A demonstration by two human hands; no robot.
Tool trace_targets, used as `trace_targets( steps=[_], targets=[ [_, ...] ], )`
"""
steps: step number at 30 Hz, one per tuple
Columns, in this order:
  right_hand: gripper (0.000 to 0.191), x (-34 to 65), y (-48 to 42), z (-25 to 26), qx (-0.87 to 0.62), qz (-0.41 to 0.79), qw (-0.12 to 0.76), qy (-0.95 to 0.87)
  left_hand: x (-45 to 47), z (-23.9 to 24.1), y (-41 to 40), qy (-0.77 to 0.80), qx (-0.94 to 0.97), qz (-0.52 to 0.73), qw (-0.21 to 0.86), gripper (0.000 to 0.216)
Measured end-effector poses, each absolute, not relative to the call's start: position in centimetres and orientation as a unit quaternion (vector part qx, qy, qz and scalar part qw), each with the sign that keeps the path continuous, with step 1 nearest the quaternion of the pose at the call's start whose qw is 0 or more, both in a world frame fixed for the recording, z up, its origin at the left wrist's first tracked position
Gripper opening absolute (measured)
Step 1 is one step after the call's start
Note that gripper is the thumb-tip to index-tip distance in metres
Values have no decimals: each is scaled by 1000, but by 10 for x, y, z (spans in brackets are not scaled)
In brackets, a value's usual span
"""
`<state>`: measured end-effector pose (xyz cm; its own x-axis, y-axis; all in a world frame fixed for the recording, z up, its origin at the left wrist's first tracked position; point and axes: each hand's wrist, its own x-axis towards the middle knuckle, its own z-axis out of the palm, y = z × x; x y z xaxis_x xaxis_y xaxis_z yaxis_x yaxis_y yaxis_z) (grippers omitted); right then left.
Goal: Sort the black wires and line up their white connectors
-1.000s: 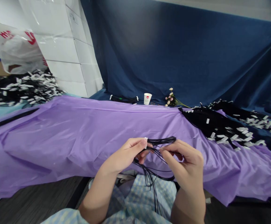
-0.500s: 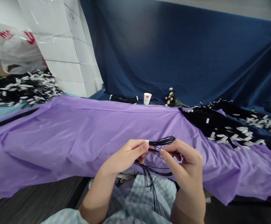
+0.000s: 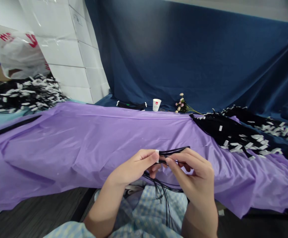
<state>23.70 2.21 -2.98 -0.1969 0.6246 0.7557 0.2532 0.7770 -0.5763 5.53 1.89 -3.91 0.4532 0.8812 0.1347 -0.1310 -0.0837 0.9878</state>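
Observation:
A bundle of thin black cords (image 3: 167, 198) hangs from my hands over my lap, in front of the near edge of the purple cloth. My left hand (image 3: 144, 162) pinches the bundle between thumb and fingers, with a small white tag (image 3: 157, 152) showing at the thumb tip. Beside it, the fingers of my right hand (image 3: 192, 168) are closed on the same cords, pulled straight between the two hands. Part of the bundle is hidden behind my fingers.
Purple cloth (image 3: 96, 142) covers the table. Piles of black cords with white tags lie at right (image 3: 228, 132) and far left (image 3: 24, 92). A paper cup (image 3: 156, 104) and flowers (image 3: 181, 105) stand at the back, before a blue curtain (image 3: 183, 49).
My right hand has moved slightly left, nearer to my left hand. The cords between the hands look straighter and tighter, where they were looped before.

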Motion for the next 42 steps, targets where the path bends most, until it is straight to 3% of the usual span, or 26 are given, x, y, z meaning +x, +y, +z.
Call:
trace_targets(
  steps=[16, 27, 30, 35, 42],
  targets=[
    [13, 233, 20, -26, -275, 180, 551, -767, 50, -37, 19, 303, 604, 408, 614, 45],
    [15, 254, 44, -42, -272, 306, 623, -666, 43, -36, 19, 299, 452, 536, 647, 48],
    [2, 255, 47, -43, -303, 329, 567, -691, 43, -36, 19, 265, 426, 563, 657, 49],
    [16, 246, 45, -37, -279, 342, 386, -810, 49, -35, 17, 218, 430, 593, 645, 46],
    [16, 223, 37, -39, -202, 387, 401, -805, 56, -36, 14, 239, 466, 622, 582, 54]
  ],
)
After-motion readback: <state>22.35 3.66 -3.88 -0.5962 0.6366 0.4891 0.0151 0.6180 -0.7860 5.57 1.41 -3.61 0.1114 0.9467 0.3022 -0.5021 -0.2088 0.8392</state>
